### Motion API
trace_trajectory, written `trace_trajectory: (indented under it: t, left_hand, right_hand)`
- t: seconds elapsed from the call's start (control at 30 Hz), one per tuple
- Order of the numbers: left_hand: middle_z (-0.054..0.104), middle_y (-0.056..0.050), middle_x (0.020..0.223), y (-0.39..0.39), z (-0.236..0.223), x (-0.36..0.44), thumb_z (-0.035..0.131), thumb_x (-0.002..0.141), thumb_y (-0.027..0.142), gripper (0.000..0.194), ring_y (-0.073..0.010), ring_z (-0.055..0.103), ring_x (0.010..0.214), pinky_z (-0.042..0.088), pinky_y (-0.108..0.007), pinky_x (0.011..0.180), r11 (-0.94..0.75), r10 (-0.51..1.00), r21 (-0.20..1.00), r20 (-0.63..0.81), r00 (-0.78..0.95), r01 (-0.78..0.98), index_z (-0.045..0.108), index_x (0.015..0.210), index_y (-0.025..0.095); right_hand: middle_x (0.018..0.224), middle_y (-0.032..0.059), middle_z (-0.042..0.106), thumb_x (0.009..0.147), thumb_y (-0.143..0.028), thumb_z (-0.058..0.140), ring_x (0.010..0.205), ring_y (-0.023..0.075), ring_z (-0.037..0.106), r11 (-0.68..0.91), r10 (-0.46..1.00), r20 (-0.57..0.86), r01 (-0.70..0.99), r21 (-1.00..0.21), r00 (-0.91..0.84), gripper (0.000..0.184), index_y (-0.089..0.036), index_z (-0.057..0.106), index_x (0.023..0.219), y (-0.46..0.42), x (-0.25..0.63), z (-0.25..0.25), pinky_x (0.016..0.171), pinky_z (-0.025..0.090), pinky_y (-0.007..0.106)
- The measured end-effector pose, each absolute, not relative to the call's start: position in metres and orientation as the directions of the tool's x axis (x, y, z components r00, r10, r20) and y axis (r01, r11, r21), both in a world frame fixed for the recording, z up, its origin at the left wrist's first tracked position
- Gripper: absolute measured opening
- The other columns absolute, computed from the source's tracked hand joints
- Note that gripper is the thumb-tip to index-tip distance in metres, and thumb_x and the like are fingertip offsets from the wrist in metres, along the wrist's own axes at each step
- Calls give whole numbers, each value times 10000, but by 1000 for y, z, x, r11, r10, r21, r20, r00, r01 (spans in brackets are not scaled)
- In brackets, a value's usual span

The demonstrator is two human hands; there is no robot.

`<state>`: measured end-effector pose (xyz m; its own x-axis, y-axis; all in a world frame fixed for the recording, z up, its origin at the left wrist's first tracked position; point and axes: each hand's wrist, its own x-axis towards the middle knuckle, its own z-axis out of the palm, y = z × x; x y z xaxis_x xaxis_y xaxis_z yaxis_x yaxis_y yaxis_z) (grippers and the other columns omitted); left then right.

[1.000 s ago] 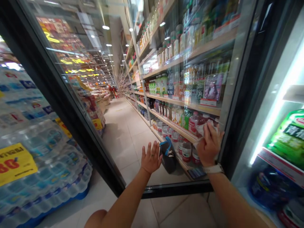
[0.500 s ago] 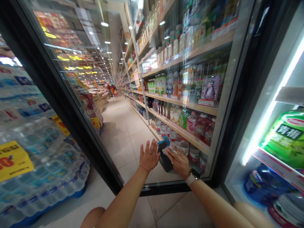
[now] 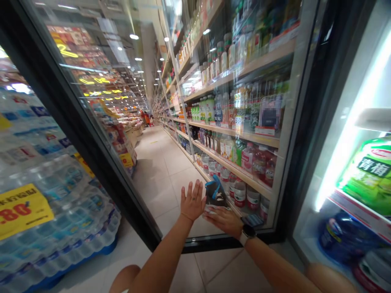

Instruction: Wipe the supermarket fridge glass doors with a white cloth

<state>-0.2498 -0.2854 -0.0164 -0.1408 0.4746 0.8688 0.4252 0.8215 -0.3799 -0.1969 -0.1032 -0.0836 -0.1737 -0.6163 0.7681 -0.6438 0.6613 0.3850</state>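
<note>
Glass door (image 3: pixel 174 154) stands under both my hands: the left hand (image 3: pixel 193 201) flat against it, fingers slightly apart; the right hand (image 3: pixel 225 221) flattened over a white cloth (image 3: pixel 219 207), whether clamping I cannot tell. Bottles (image 3: pixel 247 156) show above my right.

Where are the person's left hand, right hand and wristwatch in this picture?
Left hand (image 3: pixel 192 206): head view, on the back of the hand.
Right hand (image 3: pixel 225 220): head view, on the back of the hand.
Wristwatch (image 3: pixel 249 231): head view, on its dark dial.
</note>
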Motion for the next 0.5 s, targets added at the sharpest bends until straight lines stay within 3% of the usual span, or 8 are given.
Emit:
trace_trajectory:
  t: [0.1,0.2,0.33,0.5]
  left_hand:
    - [446,-137,1419,-285,-14,-250,463,894,296,637,-230,239,1417,91,-461,1196,819,474,-394,874,-106,417,251,1472,133]
    - [435,-145,1424,-285,-13,-251,465,895,308,645,-238,218,1421,86,-468,1195,820,473,-396,875,-101,413,248,1473,120]
    - [404,-148,1445,-284,-14,-252,473,890,313,639,-252,244,1413,82,-486,1191,823,488,-404,863,-131,399,268,1470,141]
    - [404,-139,1449,-283,-16,-249,482,886,324,657,-247,198,1432,83,-478,1194,822,457,-367,881,-122,435,259,1470,124]
  right_hand:
    - [1292,10,618,965,-112,398,1256,100,509,666,-626,759,-630,400,-180,375,-245,577,1266,-95,-199,-65,1029,447,264]
    - [1304,21,609,952,-94,405,1287,127,483,763,-523,825,-550,341,-215,402,-252,562,1287,-85,-199,-40,1106,372,316]
    - [1288,38,619,918,-41,408,1335,167,428,916,-231,951,-375,142,-206,480,-259,530,1327,-66,-199,-4,1168,276,377]
    - [1393,110,519,934,-75,319,1395,237,327,945,160,983,-274,-178,-87,529,-208,383,1441,-53,-199,29,1148,283,498]
